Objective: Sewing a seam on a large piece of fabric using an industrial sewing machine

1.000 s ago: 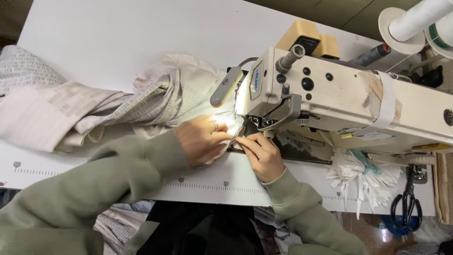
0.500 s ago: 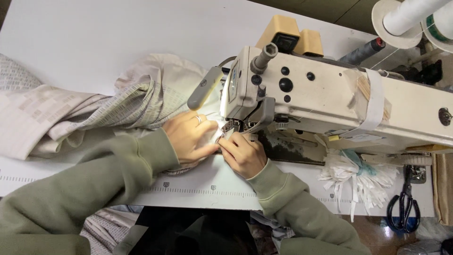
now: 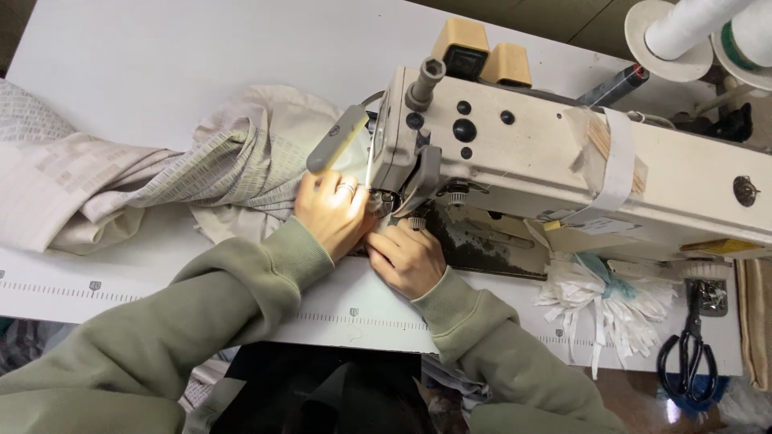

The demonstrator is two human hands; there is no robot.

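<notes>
The white table [image 3: 161, 64] is filling the frame's upper left and centre, its near edge carrying a printed ruler strip [image 3: 346, 315]; bare tabletop is lying open along the top left. The cream sewing machine [image 3: 563, 173] is spanning the right half, a taped paper band [image 3: 619, 165] wrapping its arm and two tan blocks [image 3: 482, 50] sitting on top. The beige patterned fabric [image 3: 161, 173] is bunching at centre left, running from the left edge in under the machine head. The left hand [image 3: 334, 210] is pressing flat on the fabric beside the needle area, fingers together, a ring showing. The right hand [image 3: 406, 259] is touching it, fingertips pinching the fabric edge by the presser foot. White strips [image 3: 603, 301] are lying bundled at lower right, scissors [image 3: 687, 354] beside them. Thread cones [image 3: 691, 24] are standing at the upper right corner.
</notes>
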